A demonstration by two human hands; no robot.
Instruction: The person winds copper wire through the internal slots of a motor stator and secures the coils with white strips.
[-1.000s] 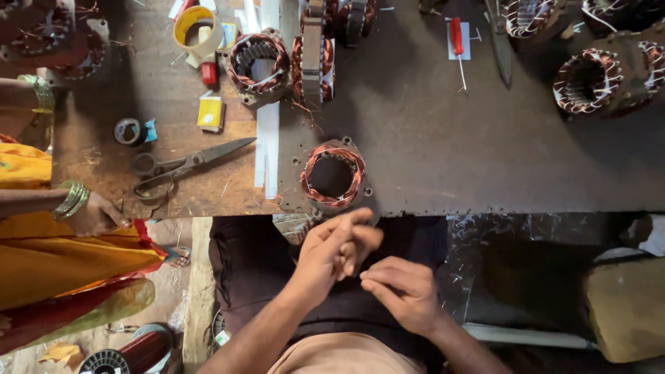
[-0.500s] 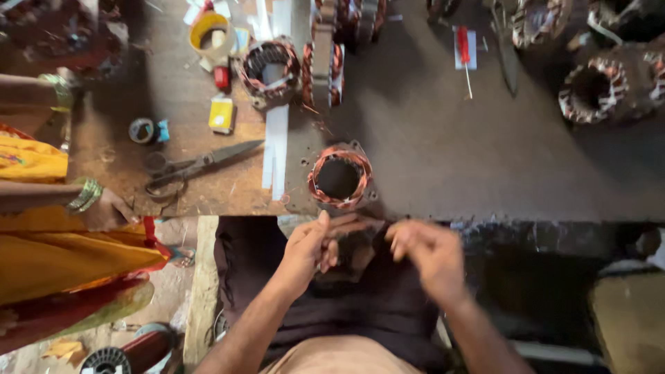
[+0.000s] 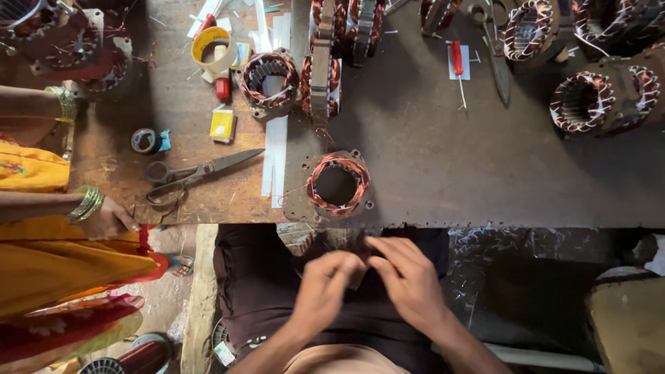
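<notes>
My left hand [image 3: 325, 287] and my right hand [image 3: 410, 277] meet over my lap, just below the table's front edge [image 3: 485, 225]. Their fingertips touch in a pinch and are blurred. Whether something small lies between them cannot be told. Right above the hands a motor stator [image 3: 337, 185] with copper windings stands on the metal table near its edge, its round bore facing up. Neither hand touches it.
Scissors [image 3: 194, 173], a dark tape roll [image 3: 145, 140], a small yellow box [image 3: 223, 125], white paper strips [image 3: 275, 163] and a yellow tape ring [image 3: 211, 45] lie to the left. More wound stators [image 3: 267, 82] [image 3: 589, 102] and a red screwdriver [image 3: 457, 62] sit farther back. Another person's hand [image 3: 111, 218] rests at the left.
My hands were joined, drew apart half a second ago, and have come together again, lower over my lap. The stator has stayed in place.
</notes>
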